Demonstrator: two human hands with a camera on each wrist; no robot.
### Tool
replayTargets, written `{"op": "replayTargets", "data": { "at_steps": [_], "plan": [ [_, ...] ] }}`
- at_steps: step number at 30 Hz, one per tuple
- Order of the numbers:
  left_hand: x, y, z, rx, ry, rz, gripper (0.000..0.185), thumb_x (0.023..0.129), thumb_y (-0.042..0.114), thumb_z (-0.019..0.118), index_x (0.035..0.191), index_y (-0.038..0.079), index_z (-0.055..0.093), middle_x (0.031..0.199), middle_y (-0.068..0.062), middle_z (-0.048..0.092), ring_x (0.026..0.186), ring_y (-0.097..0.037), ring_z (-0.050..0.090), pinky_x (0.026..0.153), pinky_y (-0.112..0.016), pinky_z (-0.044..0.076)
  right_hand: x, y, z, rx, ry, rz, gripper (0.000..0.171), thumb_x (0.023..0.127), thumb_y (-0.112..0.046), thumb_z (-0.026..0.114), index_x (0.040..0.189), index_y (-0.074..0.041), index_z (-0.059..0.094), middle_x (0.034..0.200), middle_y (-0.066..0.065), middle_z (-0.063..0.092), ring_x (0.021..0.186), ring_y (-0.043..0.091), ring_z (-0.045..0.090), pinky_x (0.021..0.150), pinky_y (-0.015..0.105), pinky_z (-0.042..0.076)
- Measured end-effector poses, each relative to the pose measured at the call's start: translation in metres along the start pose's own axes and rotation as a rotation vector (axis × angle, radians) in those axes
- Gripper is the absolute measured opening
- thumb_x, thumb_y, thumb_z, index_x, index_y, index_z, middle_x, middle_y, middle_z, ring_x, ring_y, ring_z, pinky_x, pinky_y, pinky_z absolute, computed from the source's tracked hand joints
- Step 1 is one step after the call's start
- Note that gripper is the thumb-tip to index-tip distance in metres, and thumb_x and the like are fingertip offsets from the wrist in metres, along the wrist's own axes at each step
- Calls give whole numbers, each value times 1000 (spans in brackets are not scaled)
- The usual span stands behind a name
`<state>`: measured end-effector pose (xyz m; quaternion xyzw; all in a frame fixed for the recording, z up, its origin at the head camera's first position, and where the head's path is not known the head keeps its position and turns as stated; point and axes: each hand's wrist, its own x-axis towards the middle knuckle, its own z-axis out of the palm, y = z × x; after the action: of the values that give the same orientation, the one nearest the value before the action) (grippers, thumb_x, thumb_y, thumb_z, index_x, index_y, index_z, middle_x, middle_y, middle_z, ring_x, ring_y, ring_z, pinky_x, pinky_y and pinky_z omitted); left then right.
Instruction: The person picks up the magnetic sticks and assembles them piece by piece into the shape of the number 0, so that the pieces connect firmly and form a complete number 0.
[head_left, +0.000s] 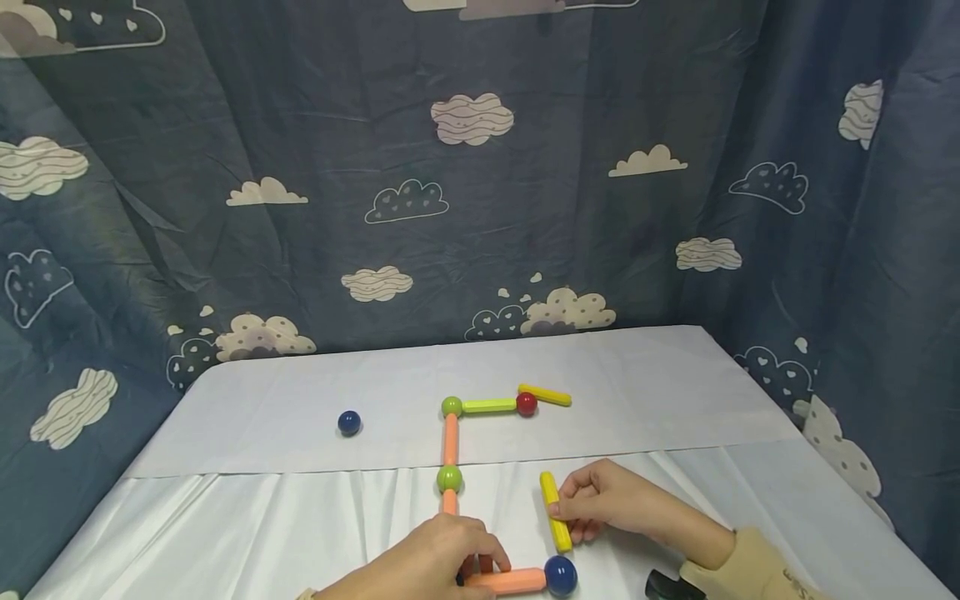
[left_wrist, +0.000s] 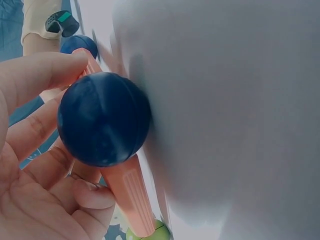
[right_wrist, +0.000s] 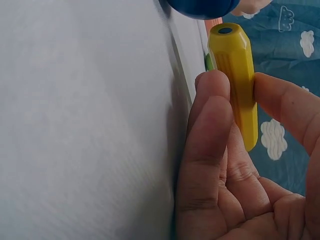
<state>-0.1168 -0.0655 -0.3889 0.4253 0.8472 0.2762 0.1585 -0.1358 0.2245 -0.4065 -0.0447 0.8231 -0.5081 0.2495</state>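
My left hand [head_left: 438, 560] rests at the table's near edge, its fingers curled round a dark blue ball [left_wrist: 104, 119]. From that ball one orange stick [left_wrist: 127, 192] runs to a green ball [head_left: 449, 478]. Another orange stick [head_left: 513, 580] runs right to a second blue ball [head_left: 560, 575]. The chain goes on through an orange stick [head_left: 450, 439], a green ball [head_left: 452, 407], a lime stick [head_left: 489, 406] and a red ball [head_left: 527, 404]. My right hand [head_left: 596, 502] pinches a yellow stick [right_wrist: 238, 75], also seen in the head view [head_left: 556, 522], just above the second blue ball.
A loose dark blue ball [head_left: 348, 422] lies to the left on the white table cover [head_left: 262, 433]. Another yellow stick [head_left: 545, 394] lies by the red ball. Blue cloud-print curtains [head_left: 480, 183] close in the back and both sides.
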Motion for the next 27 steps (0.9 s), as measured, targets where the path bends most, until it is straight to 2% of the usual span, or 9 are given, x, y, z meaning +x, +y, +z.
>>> {"op": "replayTargets", "data": {
  "at_steps": [10, 17, 22, 27],
  "plan": [
    [0, -2, 2, 1, 5, 2, 20, 90, 17, 89, 109, 16, 83, 87, 15, 73, 73, 11, 58, 69, -9, 52, -1, -1, 3, -4, -8, 3, 23, 97, -27, 80, 95, -5, 72, 74, 1, 75, 66, 10, 67, 63, 23, 56],
    [1, -2, 1, 24, 11, 30, 20, 88, 14, 89, 108, 15, 82, 87, 13, 72, 75, 11, 57, 68, -8, 50, -3, 0, 3, -2, -1, -8, 23, 97, -26, 80, 95, -5, 72, 74, 2, 76, 66, 11, 69, 64, 23, 58],
    [0, 0, 1, 18, -1, 0, 21, 88, 14, 89, 108, 17, 82, 87, 14, 72, 75, 11, 58, 69, -9, 51, -3, 0, 4, 11, -9, -15, 23, 98, -26, 79, 96, -5, 72, 74, 2, 76, 66, 10, 70, 64, 22, 58],
    [2, -10, 6, -7, -11, -4, 22, 89, 15, 88, 109, 18, 82, 88, 16, 71, 76, 11, 59, 69, -11, 52, -2, 0, 6, 16, -6, -20, 23, 97, -25, 79, 95, -4, 72, 75, 2, 76, 67, 10, 70, 64, 22, 58]
  ]
}}
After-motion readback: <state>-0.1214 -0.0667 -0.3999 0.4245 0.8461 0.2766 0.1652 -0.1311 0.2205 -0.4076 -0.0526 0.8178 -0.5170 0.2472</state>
